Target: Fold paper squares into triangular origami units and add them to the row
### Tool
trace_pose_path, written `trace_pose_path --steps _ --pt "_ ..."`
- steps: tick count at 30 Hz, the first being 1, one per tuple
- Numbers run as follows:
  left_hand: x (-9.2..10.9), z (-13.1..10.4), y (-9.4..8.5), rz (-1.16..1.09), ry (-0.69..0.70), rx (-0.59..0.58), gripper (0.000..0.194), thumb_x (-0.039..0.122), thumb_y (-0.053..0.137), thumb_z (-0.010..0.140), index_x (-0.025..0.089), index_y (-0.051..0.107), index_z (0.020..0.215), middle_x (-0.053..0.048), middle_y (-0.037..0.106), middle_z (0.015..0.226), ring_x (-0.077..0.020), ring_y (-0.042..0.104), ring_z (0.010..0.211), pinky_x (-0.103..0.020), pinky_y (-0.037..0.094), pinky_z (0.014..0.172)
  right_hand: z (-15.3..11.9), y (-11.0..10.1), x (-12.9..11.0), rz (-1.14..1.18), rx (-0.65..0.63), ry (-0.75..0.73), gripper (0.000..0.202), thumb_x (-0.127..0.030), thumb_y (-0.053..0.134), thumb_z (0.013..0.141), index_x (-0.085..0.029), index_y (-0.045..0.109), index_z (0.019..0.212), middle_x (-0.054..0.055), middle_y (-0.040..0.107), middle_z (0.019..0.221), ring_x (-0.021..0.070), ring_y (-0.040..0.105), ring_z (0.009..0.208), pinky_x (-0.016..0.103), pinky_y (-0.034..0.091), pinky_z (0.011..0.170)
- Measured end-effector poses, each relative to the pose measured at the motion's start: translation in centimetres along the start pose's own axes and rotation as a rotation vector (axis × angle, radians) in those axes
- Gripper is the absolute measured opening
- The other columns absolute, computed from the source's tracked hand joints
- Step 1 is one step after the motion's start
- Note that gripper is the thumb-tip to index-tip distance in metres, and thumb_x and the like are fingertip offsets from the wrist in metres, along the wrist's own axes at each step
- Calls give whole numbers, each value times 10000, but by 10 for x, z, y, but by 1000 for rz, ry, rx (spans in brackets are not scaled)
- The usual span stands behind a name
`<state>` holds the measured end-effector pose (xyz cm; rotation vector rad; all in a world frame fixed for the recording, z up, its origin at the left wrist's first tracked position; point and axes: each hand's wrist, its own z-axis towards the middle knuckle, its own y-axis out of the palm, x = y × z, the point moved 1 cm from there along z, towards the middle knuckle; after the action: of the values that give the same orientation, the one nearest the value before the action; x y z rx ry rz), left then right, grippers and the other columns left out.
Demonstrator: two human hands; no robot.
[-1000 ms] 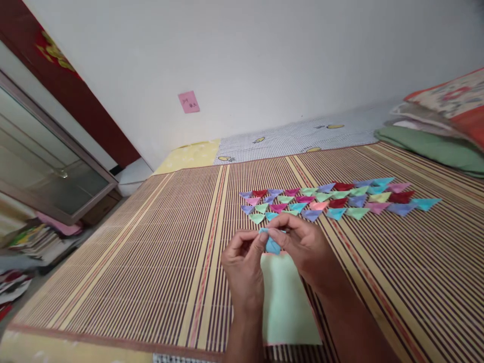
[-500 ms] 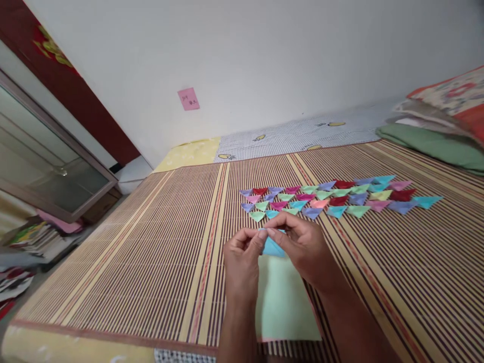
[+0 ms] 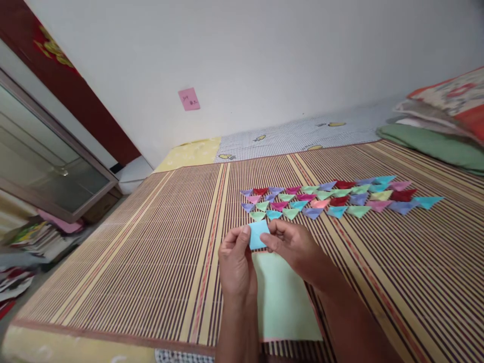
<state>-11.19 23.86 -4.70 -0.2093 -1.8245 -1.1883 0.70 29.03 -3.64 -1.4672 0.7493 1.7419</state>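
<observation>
A small blue paper square [image 3: 258, 235] is pinched between both hands above the far end of a pale green sheet [image 3: 285, 297]. My left hand [image 3: 236, 257] grips its left edge with the thumb on top. On the right edge, the thumb and fingers of my right hand [image 3: 297, 247] are closed. Just beyond the hands, several folded paper triangles [image 3: 320, 203] in blue, green, red, pink and yellow lie in rows on the striped mat [image 3: 151, 252].
Pillows [image 3: 454, 106] and a green folded cloth [image 3: 434, 146] lie at the back right. A pink note [image 3: 189, 99] is on the white wall [image 3: 264, 55]. Books [image 3: 36, 237] sit at the far left beside a glass-panelled door [image 3: 45, 151].
The blue paper has shifted slightly left and now shows flat as a square. My right fingers have moved from its top edge to its right side.
</observation>
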Motion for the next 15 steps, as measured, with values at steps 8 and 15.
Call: trace_pose_path --steps 8,15 --pt "0 1 1 -68 16 -19 309 323 935 602 158 685 679 -1 684 666 -133 614 603 -261 501 589 4 2 2 -1 12 -25 266 -353 616 908 -194 602 695 -12 599 632 146 569 634 282 459 638" --pt "2 6 -1 -30 -54 -41 305 306 937 593 136 709 704 -24 712 712 -135 643 655 -263 515 664 1 -1 1 -91 75 -52 256 -347 624 902 -192 601 698 -24 555 623 137 503 598 264 399 567"
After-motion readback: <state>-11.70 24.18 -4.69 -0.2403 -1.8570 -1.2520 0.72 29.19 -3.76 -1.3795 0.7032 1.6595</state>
